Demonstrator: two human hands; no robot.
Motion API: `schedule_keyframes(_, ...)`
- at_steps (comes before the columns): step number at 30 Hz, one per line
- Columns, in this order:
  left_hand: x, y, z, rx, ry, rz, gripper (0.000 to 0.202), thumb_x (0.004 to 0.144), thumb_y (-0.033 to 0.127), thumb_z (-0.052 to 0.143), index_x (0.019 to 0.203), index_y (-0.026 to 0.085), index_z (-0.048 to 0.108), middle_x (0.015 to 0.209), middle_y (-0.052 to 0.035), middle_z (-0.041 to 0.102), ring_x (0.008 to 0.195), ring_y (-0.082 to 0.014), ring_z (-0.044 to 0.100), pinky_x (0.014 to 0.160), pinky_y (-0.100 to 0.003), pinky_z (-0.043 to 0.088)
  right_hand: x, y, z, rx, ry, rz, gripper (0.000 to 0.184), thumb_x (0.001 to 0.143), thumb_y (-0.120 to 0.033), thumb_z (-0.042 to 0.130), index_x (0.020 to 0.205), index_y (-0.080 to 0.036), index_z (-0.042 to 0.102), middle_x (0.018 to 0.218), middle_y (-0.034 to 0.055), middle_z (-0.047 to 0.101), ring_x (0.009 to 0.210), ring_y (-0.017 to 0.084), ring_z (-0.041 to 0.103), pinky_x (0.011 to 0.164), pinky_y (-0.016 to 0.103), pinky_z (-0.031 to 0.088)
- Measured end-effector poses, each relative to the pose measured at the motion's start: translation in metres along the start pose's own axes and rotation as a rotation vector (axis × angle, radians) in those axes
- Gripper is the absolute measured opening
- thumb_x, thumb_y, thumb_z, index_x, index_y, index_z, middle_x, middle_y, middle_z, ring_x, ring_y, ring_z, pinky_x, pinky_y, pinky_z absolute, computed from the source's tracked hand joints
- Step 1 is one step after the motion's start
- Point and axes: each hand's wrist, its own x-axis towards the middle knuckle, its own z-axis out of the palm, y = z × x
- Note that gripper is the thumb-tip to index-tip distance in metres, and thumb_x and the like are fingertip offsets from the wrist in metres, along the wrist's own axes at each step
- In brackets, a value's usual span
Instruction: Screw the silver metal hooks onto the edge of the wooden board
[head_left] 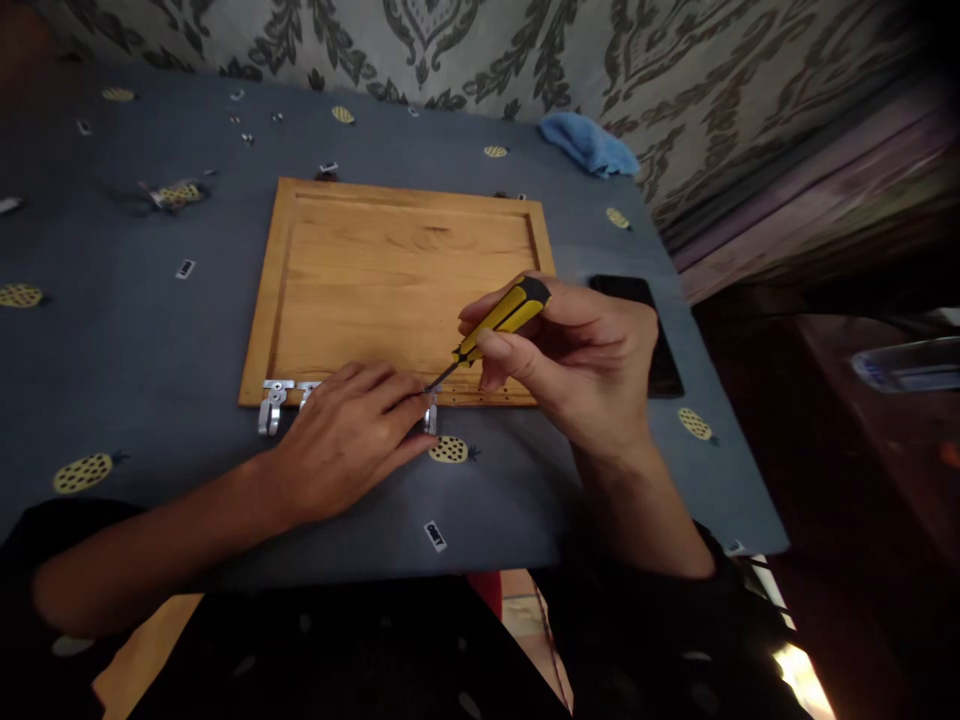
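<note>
A wooden board (pixel 405 285) with a raised frame lies flat on the table. Silver metal hooks (pixel 271 408) sit along its near edge, some of them covered by my left hand (pixel 360 435). The thumb and index finger of that hand close around a hook (pixel 430 415) near the middle of the edge. Gripped by its yellow and black handle, a screwdriver (pixel 499 325) slants down to the left in my right hand (pixel 592 360). Its tip meets the top of this hook; the screw there is too small to make out. Small dark holes show in the edge farther right.
A black phone (pixel 667 365) lies right of the board, partly behind my right hand. At the back right is a crumpled blue cloth (pixel 590 143). Several tiny metal pieces (pixel 247 138) are scattered at the back left. The table's pineapple-print cover (pixel 180 420) runs back to a patterned wall.
</note>
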Motion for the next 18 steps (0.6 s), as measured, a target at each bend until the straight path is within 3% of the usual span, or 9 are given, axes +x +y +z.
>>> schedule_keyframes(7,0.0,-0.0005,0.0002,0.01,-0.015,0.001,0.029,0.102,0.035,0.053,0.108,0.012,0.07,0.102,-0.0073,0.074,0.092,-0.025,0.066,0.081,-0.039,0.055,-0.0027,0.0048,0.0057,-0.119,0.098,-0.058,0.022,0.075,-0.036,0.085,0.073,-0.022,0.069,0.066,-0.0056,0.062,0.051,0.007,0.054,0.047,0.024,0.046)
schedule_keyframes(13,-0.0002,-0.0011,0.0006,0.005,-0.016,0.003,0.028,0.1,0.036,0.056,0.107,0.012,0.069,0.102,-0.0083,0.074,0.093,-0.0251,0.066,0.081,-0.039,0.054,-0.0049,0.008,0.0073,-0.188,0.134,-0.105,0.024,0.076,-0.037,0.085,0.07,-0.025,0.066,0.062,-0.0044,0.06,0.055,0.012,0.054,0.049,0.029,0.046)
schedule_keyframes(18,0.0,-0.001,-0.0003,0.006,-0.027,-0.004,0.027,0.102,0.035,0.055,0.108,0.013,0.069,0.105,-0.0077,0.074,0.095,-0.0235,0.066,0.083,-0.038,0.054,-0.0068,-0.0015,0.0098,-0.193,0.258,-0.124,0.013,0.085,-0.04,0.076,0.081,-0.029,0.07,0.08,0.0,0.07,0.054,0.014,0.059,0.043,0.031,0.049)
